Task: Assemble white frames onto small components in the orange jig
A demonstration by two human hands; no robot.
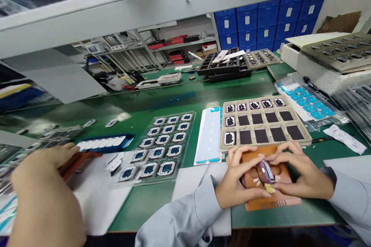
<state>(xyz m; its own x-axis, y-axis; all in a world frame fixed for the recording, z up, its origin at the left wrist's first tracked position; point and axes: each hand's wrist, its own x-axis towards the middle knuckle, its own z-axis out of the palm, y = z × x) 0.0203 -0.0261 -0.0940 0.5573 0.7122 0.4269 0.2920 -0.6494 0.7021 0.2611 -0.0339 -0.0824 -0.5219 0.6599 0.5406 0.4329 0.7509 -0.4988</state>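
Both hands work over a small pink-purple part (266, 171) that sits on a brown jig (278, 197) at the near edge of the green table (179, 96). Doing this well looks like a matter of keeping the part square in the jig's recess and pressing evenly from both sides, so that it neither tilts nor slides; the yellowish tab (269, 188) at its near end should stay free of the thumbs.

The left hand (236, 179) lies curled on the jig's left side, fingers bent, thumb and fingertips pinching the part's left edge. The right hand (301, 175) comes in from the right, wrist low on the table, fingers arched over the jig's top and closing on the part's right edge. Neither hand is spread; both pinch the same part.

Just beyond the jig lies a beige tray (301, 136) with 7 pockets filled. A co-worker's hand (43, 166) rests at the far left, well apart.
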